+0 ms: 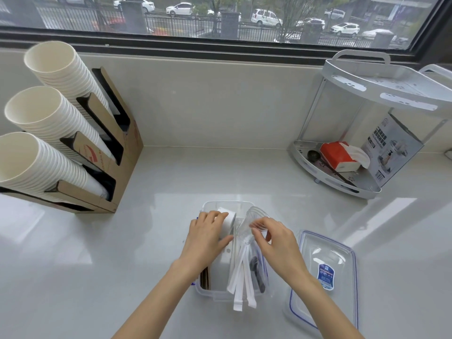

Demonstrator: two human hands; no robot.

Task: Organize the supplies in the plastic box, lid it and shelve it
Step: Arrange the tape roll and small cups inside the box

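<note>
- Cup rack, far left of the fingers: three stacks of white paper cups; red print on the cardboard, unreadable.
- Left hand: fingers curled over a white roll at the box's far left corner, gripping it.
- Box, clear plastic, on the counter under both hands, open. White wrapped sticks lie just behind the fingertips and overhang the near rim.
- Right hand: thumb and fingers pinch clear plastic cups over the box's far right.
- Step: still organizing. Next, likely: seat roll and cups, tuck the sticks inside the rim so the lid can close.
- Lid, right of the right hand, apart from the box; blue label, text too small.
- Shelf, far right: red tissue pack, printed carton, writing illegible.
</note>
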